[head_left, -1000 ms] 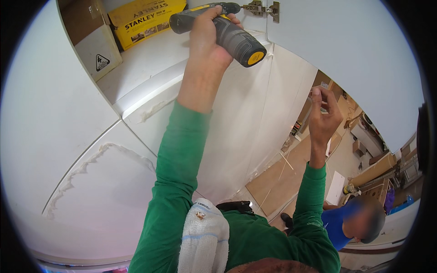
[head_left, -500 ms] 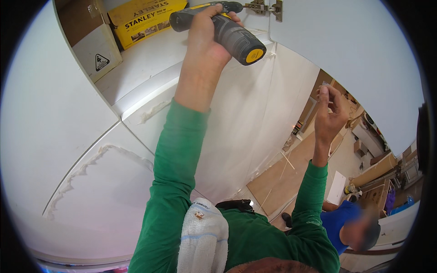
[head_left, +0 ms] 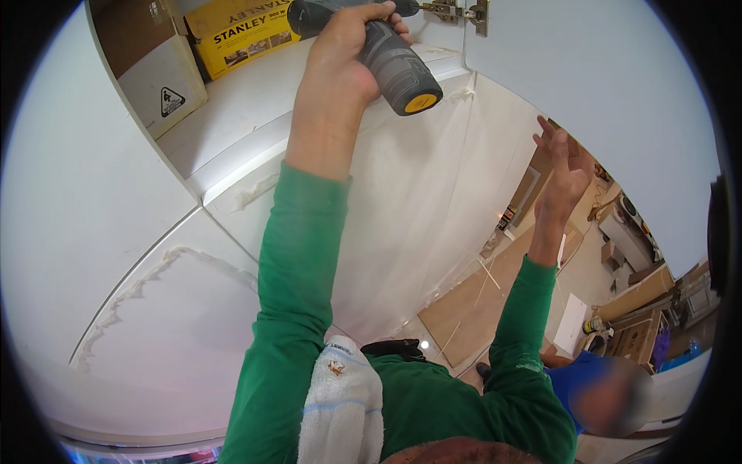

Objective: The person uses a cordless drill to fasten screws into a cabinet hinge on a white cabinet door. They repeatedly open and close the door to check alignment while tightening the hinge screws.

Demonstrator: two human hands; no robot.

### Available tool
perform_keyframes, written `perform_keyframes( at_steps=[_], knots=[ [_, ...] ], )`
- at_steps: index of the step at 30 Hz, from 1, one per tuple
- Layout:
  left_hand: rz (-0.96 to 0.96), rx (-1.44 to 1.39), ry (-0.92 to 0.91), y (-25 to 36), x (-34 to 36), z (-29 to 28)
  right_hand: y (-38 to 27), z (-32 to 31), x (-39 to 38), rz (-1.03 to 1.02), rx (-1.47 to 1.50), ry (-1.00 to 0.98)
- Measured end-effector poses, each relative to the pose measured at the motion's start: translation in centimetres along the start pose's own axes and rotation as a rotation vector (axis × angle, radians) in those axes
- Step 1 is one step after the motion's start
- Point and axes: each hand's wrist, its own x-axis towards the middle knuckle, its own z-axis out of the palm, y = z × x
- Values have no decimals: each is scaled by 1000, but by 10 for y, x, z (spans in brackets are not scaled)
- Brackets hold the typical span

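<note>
My left hand [head_left: 344, 54] is wrapped round the grip of a black and yellow cordless drill [head_left: 398, 73] at the top of the view. The drill's bit points right, at a metal cabinet hinge [head_left: 448, 9]; I cannot tell whether its tip sits in a screw. A hinge plate [head_left: 478, 17] is fixed to the white cabinet door [head_left: 595, 93], which stands swung out to the right. By the lower edge of that door my right hand [head_left: 568, 174] is raised with its fingers apart and nothing visible in them.
Inside the cabinet stand a yellow box [head_left: 247, 39] and a white-and-brown carton [head_left: 166, 89]. A white towel [head_left: 340, 402] hangs over my front. At lower right a person in blue [head_left: 591, 379] is below me, near boards and cartons [head_left: 638, 340] on the floor.
My right hand has gone from a pinch to spread fingers, closer to the door edge. The drill has shifted slightly left and its bit stays by the hinge. The door has swung slightly.
</note>
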Motion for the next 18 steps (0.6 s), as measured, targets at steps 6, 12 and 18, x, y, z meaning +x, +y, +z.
perform_keyframes(
  at_steps=[6,12,18],
  knots=[
    [-8,-23,27,1,4,1,-4,16,4,-100,192,1],
    [-15,-92,13,1,6,-3,-14,24,10,-84,204,96],
    [-42,-141,6,2,9,-7,-17,24,10,-73,195,98]
  ],
)
